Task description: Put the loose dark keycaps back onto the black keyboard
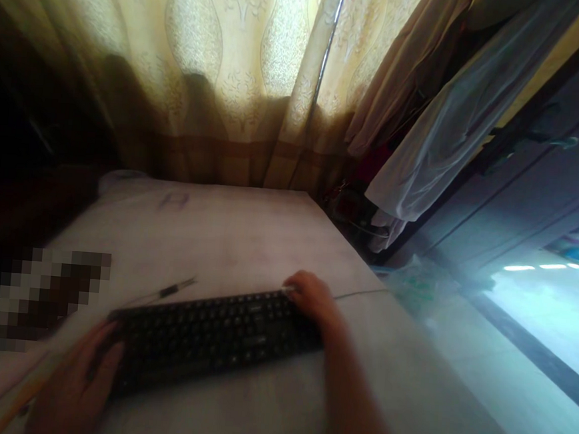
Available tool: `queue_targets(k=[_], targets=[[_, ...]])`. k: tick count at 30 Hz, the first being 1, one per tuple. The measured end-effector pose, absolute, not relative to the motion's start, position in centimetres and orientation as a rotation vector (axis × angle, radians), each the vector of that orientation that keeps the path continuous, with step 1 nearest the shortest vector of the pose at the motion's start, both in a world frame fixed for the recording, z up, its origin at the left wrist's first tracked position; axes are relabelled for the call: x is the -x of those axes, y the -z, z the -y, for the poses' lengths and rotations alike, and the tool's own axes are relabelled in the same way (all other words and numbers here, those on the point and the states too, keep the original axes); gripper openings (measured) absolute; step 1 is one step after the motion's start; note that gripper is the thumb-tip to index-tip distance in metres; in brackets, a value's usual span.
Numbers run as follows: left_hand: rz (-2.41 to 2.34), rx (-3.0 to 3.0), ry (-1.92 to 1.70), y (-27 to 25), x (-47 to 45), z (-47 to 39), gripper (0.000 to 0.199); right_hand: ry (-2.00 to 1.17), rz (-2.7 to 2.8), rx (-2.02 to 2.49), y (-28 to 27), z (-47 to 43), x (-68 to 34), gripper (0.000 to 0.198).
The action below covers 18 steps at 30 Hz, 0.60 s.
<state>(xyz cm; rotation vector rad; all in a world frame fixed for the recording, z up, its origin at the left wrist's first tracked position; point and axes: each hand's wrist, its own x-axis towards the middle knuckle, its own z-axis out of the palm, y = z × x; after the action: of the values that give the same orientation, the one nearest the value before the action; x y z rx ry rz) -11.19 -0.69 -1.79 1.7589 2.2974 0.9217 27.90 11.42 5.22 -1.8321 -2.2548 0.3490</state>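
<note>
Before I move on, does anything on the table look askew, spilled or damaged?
The black computer keyboard lies at a slant to the table's far edge, its right end farther off than its left. A pixelated patch masks something on the left. No spill or damage shows, though blur limits detail.

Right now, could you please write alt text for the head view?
A person's left hand and right hand touch opposite ends of a black keyboard, with a pale table beneath it. A patterned yellow curtain hangs behind, hanging cloth to its right.
</note>
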Motion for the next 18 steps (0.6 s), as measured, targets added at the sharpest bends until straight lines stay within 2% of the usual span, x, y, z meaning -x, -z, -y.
queue_targets(k=[7,11,15,18], targets=[[-2.369,-1.612,-1.035,-2.7,12.2,-0.5,0.055,-0.324,2.164,1.989,-4.8,-11.5,-30.5,0.027],[-2.612,-1.631,-0.550,-4.8,16.4,-3.6,0.055,-0.390,2.196,1.918,-5.1,-11.3,-29.1,0.027],[-2.618,-1.543,-0.383,-5.2,19.9,-6.9,0.049,-0.421,2.185,1.886,-4.4,-11.5,-29.4,0.028],[-2.627,-1.475,-0.343,-4.8,21.0,-8.4,0.050,-0.308,2.130,1.982,-3.4,-12.1,-31.1,0.032]])
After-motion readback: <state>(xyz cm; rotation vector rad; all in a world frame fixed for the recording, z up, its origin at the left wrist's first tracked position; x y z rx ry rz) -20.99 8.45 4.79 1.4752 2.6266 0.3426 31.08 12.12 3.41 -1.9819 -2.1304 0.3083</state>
